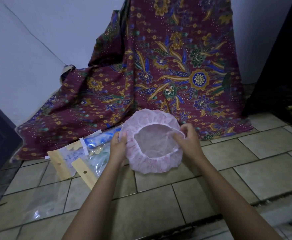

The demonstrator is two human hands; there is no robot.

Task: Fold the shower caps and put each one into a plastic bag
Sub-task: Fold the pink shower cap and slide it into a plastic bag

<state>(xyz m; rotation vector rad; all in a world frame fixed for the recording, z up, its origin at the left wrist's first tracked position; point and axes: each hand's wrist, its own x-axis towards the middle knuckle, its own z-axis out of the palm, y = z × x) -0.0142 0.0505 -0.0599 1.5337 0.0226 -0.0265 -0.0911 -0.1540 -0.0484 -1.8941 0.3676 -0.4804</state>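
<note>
1. Above the tiled floor [256, 172], we hold the pink shower cap [152, 164] with its mouth toward us, just right of the filled plastic bags [79, 158].
2. Our left hand [118, 148] grips its frilled left edge; our right hand [190, 141] pinches the elastic rim opposite.
3. To fold well, we should probably bring both edges together evenly, press the air out flat, and keep the frill tucked so it slips into a bag.

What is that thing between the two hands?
The pink shower cap, its opening facing the camera; the left hand holds one edge, the right hand the other. The head view shows it.
</note>
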